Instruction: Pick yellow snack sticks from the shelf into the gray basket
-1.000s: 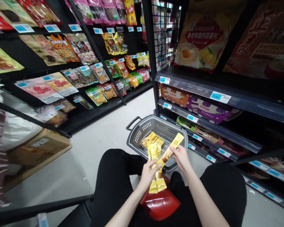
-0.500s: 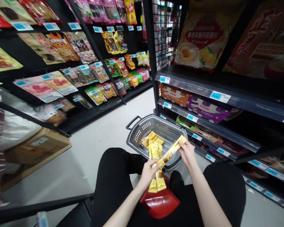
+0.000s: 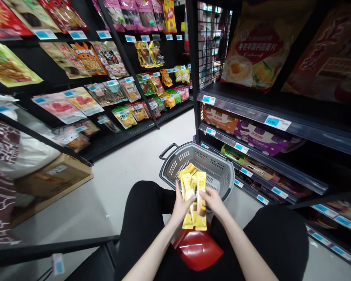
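Note:
Several long yellow stick sachets (image 3: pixel 188 199) are gathered upright between my two hands, over the near side of a grey shopping basket (image 3: pixel 197 153). My left hand (image 3: pixel 181 203) grips the bunch from its left side, thumb across the front. With fingers closed, my right hand (image 3: pixel 212 198) holds the rightmost yellow sachet (image 3: pixel 201 218) against the others. More yellow packets (image 3: pixel 189 168) lie in the basket behind the bunch. Below my hands, a shiny red package (image 3: pixel 197 249) rests between my legs.
Shelves of bagged snacks (image 3: pixel 125 117) line the left and back. At right, a black shelf unit (image 3: pixel 251 107) holds oatmeal bags and boxed goods close to the basket. A cardboard box (image 3: pixel 46 175) and a white bag (image 3: pixel 32 152) stand at left.
The sachet in my right hand has swung from a slant out to the right to upright beside the others. My right hand has moved left and nearer to me.

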Available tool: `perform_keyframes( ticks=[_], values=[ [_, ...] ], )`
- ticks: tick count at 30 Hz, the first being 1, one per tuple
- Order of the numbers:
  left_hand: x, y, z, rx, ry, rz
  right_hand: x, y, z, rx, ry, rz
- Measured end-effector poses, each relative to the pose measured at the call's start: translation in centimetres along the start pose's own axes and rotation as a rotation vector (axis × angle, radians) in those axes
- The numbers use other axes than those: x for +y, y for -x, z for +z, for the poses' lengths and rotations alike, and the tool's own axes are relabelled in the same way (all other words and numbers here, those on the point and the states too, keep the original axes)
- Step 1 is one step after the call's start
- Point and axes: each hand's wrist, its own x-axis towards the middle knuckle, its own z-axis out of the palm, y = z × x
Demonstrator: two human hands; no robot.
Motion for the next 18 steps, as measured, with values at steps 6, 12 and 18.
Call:
perform_keyframes(
  ticks=[6, 12, 18],
  values=[
    [-0.4, -0.2, -0.5, 0.011, -0.079, -0.193, 2.8, 0.2, 2.2, 0.001, 0.134, -0.067],
    [-0.3, 0.0, -0.6, -0.102, 0.15, -0.217, 2.7, 0.2, 1.4, 0.05, 0.149, -0.024],
    [-0.4, 0.2, -0.4, -0.035, 0.05, -0.157, 2.3, 0.5, 1.8, 0.075, 0.13, 0.034]
  ],
)
